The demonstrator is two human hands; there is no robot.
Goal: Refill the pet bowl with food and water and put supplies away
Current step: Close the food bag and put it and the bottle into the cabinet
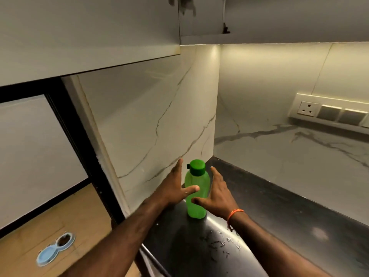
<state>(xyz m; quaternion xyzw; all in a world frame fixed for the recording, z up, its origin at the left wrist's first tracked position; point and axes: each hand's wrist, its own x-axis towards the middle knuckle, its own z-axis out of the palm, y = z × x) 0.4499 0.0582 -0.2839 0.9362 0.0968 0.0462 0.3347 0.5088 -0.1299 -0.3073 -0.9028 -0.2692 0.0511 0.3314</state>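
Observation:
A green water bottle (196, 188) with a darker green cap stands upright on the black counter (279, 216), near the corner of the marble walls. My left hand (175, 186) is open at the bottle's left side, fingers straight and its thumb across the front of the bottle. My right hand (217, 194) is open at its right side, thumb reaching toward the bottle's lower front. Whether the palms touch the bottle I cannot tell. A light blue double pet bowl (55, 249) lies on the wooden floor at lower left; its far cup holds dark food.
Water drops (221, 242) spot the counter's near edge. A socket and switch panel (331, 112) sits on the right wall. Upper cabinets (89, 33) hang overhead. A dark-framed sliding door (40, 146) stands at left beside the floor.

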